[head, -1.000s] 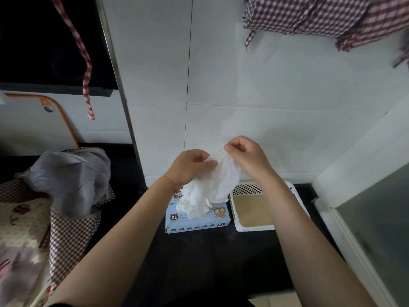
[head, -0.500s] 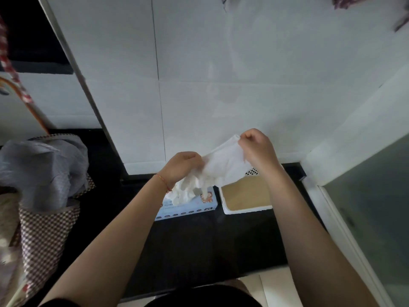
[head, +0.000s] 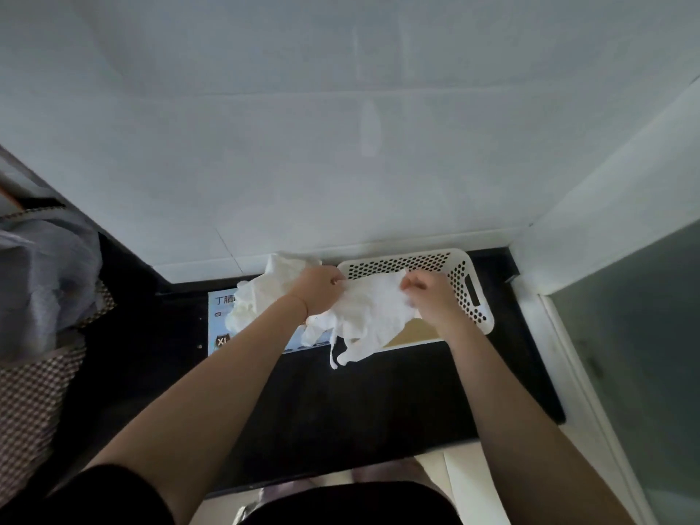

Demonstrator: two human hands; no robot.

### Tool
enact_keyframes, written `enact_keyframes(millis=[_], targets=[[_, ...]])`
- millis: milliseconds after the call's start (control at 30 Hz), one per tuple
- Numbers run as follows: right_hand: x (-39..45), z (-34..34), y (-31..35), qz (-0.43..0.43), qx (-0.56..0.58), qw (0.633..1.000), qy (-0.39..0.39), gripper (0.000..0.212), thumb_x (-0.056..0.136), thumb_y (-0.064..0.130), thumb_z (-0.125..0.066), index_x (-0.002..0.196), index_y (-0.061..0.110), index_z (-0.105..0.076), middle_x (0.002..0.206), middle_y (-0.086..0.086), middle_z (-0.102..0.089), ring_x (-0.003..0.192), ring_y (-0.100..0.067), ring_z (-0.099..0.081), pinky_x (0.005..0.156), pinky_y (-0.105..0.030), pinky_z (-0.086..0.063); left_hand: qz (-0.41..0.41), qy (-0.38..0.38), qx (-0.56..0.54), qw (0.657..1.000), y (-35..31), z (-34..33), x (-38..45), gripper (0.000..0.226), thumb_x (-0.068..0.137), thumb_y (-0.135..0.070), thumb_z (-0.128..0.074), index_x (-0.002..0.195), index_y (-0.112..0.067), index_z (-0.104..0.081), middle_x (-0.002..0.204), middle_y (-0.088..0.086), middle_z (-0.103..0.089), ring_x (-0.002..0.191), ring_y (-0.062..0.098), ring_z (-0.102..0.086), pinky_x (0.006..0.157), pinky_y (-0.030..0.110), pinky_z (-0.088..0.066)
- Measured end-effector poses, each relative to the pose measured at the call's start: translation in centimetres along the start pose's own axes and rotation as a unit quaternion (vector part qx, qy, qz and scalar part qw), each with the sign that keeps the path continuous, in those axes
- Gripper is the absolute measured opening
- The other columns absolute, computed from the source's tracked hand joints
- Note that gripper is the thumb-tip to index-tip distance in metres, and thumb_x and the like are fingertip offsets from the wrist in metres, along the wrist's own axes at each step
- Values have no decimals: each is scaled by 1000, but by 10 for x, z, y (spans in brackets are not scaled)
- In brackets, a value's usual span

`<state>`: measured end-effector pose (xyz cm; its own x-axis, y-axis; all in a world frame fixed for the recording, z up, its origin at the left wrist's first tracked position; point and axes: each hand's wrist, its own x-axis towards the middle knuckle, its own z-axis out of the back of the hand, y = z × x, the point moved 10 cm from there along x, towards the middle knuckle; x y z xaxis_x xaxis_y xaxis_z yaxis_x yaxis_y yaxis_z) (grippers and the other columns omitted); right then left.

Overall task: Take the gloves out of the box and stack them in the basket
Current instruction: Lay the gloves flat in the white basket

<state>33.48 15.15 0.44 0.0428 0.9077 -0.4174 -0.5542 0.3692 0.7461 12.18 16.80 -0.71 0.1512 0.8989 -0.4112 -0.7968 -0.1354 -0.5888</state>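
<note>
- Fingers of our left hand (head: 320,293) and right hand (head: 432,297) pinch one white glove (head: 373,316) by its top edge.
- It hangs between them, over the near rim of the white basket (head: 469,293).
- More gloves (head: 261,293) bulge from the blue box (head: 219,320), left of the basket.

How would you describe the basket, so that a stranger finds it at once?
On the black counter, against the white wall, it sits right of the blue glove box. The basket is white plastic with round holes in its walls.
</note>
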Motion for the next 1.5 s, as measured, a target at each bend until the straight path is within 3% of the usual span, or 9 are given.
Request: enact_keyframes(millis=[267, 467, 667, 833, 967, 1167, 1300, 1400, 1500], targets=[[29, 16, -27, 6, 25, 996, 89, 27, 89, 6, -62, 107, 23, -74, 118, 7, -60, 101, -8, -59, 75, -19, -48, -24, 18, 155, 987, -38, -31, 36, 32, 99, -18, -39, 118, -17, -64, 111, 3, -67, 97, 24, -62, 76, 29, -47], [55, 22, -59, 17, -117, 986, 121, 47, 91, -3, -48, 127, 23, -64, 118, 1, -55, 84, -14, -58, 68, -26, -54, -40, 46, 313, 948, -56, -74, 58, 49, 96, -11, -37, 132, -38, -55, 108, -6, -65, 98, 20, -60, 82, 31, -33], [72, 12, -80, 47, -228, 966, 116, 53, 94, -4, -44, 140, 21, -51, 150, 0, -36, 126, -19, -48, 92, -28, -47, 13, 20, 336, 942, -36, -89, 69, 36, 94, -2, -43, 120, -19, -60, 108, -1, -68, 103, 21, -64, 95, 32, -39], [78, 10, -85, 74, -290, 947, 115, 54, 94, -4, -48, 142, 21, -49, 150, 0, -30, 112, -20, -57, 89, -33, -53, -19, -48, 409, 911, -58, -77, 60, 22, 97, -15, -45, 117, -16, -54, 110, 2, -61, 95, 22, -62, 79, 35, -41], [80, 10, -86, 78, -307, 941, 116, 54, 94, -3, -47, 143, 21, -48, 150, 2, -32, 112, -22, -57, 91, -36, -53, -26, 34, 362, 931, -62, -112, 48, 45, 94, -48, -52, 124, -15, -48, 119, 6, -54, 105, 26, -58, 75, 35, -43], [77, 17, -78, 125, -402, 902, 95, 46, 94, -1, -48, 139, 9, -48, 147, -7, -33, 90, -26, -62, 81, -38, -55, 41, 60, 407, 910, -45, -115, 47, 32, 94, -7, -51, 126, -11, -52, 127, 9, -53, 110, 27, -60, 84, 37, -49], [73, 16, -73, 166, -467, 864, 88, 33, 93, 4, -54, 125, 8, -56, 138, -12, -39, 81, -24, -59, 72, -32, -53, 45, 51, 452, 889, -45, -105, 47, 40, 92, -2, -52, 130, -12, -54, 126, 10, -54, 110, 26, -61, 85, 35, -50], [71, 15, -69, 185, -489, 848, 89, 33, 93, 5, -56, 126, 7, -55, 135, -13, -43, 81, -21, -59, 72, -30, -53, 50, 70, 408, 909, -46, -112, 46, 34, 94, -15, -52, 127, -11, -55, 122, 9, -58, 105, 25, -63, 83, 35, -50], [69, 15, -66, 198, -485, 847, 86, 34, 95, 5, -55, 129, 6, -54, 134, -11, -45, 88, -22, -61, 75, -30, -53, 57, 94, 366, 924, -44, -129, 41, 48, 92, -52, -51, 121, -14, -56, 116, 5, -60, 100, 23, -62, 75, 33, -48]])
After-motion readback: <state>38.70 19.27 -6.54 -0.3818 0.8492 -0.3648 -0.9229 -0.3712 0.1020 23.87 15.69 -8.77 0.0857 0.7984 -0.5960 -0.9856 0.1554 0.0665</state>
